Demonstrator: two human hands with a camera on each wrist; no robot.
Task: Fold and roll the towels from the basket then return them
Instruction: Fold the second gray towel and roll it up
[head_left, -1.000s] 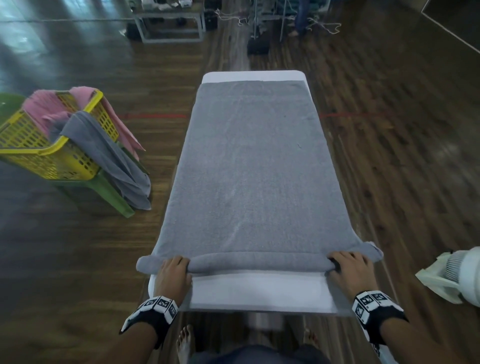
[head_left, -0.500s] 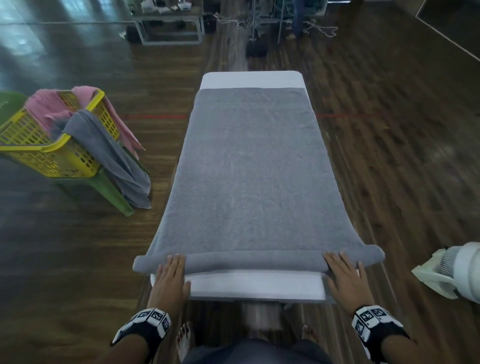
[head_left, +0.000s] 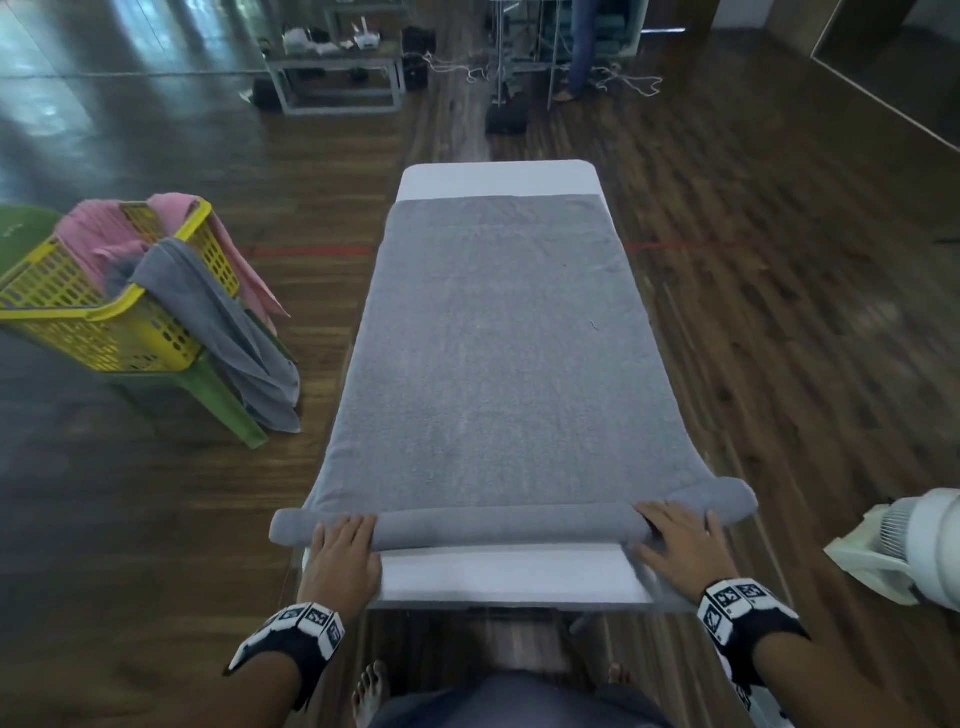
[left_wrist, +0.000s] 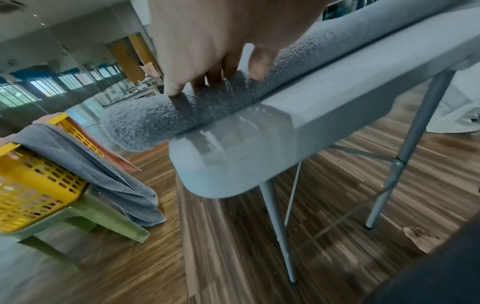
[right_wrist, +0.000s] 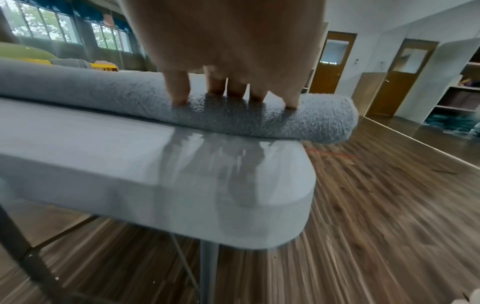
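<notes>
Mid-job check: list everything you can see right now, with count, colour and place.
Towel on table: one, grey, spread along the table, near end rolled up.
Table: one, white, folding, in front of the person.
Basket: one, yellow, left of the table, on a stool.
Stool: one, green, under the basket.
Towels in basket: one grey hanging over the rim, one pink behind it.
Fan: one, white, at the right edge.
Bench: one, grey frame, far end of the room, small items on it.
Floor: dark wood.
Left hand: fingers pressing the roll's left end.
Right hand: fingers pressing the roll's right end.
Feet: bare, under the table.
</notes>
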